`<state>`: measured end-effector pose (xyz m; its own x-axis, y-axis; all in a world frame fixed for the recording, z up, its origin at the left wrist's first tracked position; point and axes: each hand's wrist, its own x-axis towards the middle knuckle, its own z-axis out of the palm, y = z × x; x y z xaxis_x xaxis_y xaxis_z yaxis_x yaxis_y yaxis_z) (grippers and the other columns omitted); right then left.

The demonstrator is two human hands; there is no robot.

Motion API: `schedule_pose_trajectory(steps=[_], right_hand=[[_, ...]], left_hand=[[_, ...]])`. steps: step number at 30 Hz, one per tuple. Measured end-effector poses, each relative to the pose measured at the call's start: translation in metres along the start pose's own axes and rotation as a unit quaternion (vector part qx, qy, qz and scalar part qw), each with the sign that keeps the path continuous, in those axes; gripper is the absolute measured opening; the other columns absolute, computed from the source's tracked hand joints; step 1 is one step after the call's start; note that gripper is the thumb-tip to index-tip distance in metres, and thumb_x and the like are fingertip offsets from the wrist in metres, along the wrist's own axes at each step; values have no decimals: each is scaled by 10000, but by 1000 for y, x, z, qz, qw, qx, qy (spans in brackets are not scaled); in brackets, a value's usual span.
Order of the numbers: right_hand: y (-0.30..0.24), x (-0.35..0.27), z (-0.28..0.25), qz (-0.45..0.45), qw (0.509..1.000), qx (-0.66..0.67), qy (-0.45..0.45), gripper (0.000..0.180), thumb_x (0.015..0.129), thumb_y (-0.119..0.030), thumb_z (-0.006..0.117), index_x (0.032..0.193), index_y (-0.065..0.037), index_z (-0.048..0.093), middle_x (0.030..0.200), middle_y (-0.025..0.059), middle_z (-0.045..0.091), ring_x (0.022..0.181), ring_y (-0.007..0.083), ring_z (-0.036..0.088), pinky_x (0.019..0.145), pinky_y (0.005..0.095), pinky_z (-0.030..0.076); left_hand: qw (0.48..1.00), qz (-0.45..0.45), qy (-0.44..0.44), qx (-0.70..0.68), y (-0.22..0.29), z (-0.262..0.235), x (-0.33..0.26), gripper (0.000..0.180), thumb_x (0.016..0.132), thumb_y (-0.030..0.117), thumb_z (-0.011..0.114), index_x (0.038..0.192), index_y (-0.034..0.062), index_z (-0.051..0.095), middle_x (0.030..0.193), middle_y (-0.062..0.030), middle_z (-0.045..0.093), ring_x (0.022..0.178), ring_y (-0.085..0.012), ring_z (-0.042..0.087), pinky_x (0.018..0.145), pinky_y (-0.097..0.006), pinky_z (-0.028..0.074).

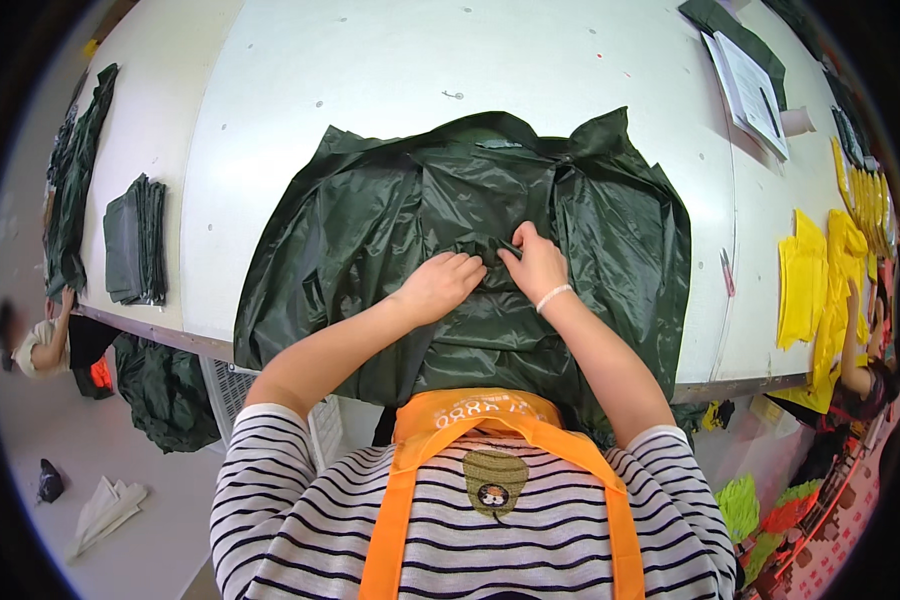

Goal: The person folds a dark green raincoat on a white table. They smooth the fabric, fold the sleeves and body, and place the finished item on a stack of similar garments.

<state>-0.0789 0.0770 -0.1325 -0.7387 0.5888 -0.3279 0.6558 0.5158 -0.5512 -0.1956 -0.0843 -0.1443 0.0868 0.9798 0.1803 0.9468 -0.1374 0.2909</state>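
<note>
Head view shows the left hand (442, 283) and right hand (536, 264) side by side, fingers curled and pinching a fold at the middle of the dark green garment (370, 230), which lies spread beneath them on the white table (390, 70), mostly unfolded.

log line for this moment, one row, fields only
left hand: pinching fold | right hand: pinching fold | item: dark green garment spread flat | surface: white table

bright, even overhead light – soft shadows, sheen on the fabric; sharp centre, edges bend into black rim.
</note>
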Motion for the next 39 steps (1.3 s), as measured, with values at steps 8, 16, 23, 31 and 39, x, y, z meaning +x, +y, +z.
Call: schedule_pose_trajectory(steps=[8, 16, 23, 31, 39], right_hand=[[17, -20, 25, -296, 951, -25, 86, 188, 810, -188, 659, 949, -77, 597, 888, 81, 602, 875, 275, 576, 743, 367, 455], [0, 39, 11, -78, 996, 18, -29, 198, 826, -265, 665, 847, -95, 565, 692, 121, 643, 685, 352, 625, 591, 447, 478], [-3, 1, 11, -337, 923, -25, 186, 113, 797, -186, 654, 856, -98, 614, 819, 59, 594, 848, 256, 562, 788, 366, 424], [-7, 61, -2, -79, 996, 41, -12, 124, 795, -227, 665, 787, -103, 659, 763, 113, 662, 747, 320, 632, 655, 428, 494], [-9, 41, 2, -323, 925, -76, 183, 132, 770, -201, 678, 827, -82, 687, 907, 56, 586, 923, 250, 534, 802, 383, 414]], left_hand=[[795, -320, -29, -515, -33, 13, 6, 157, 811, 44, 664, 963, 5, 654, 810, -66, 676, 742, -124, 637, 670, -260, 498], [992, -88, 89, -15, -5, 4, 11, 333, 719, 125, 714, 1035, 63, 628, 1000, -67, 597, 958, -251, 582, 831, -345, 474], [928, -148, 44, -338, -63, 13, 16, 177, 753, 75, 702, 925, 38, 712, 863, -124, 680, 787, -281, 656, 689, -331, 518], [992, -103, 72, -32, -49, -2, 43, 200, 704, 139, 712, 870, 43, 656, 893, -77, 623, 862, -259, 593, 754, -353, 494], [934, -224, 69, -269, -79, 6, 43, 236, 730, 124, 733, 943, 26, 704, 886, -117, 688, 805, -252, 658, 724, -327, 518]])
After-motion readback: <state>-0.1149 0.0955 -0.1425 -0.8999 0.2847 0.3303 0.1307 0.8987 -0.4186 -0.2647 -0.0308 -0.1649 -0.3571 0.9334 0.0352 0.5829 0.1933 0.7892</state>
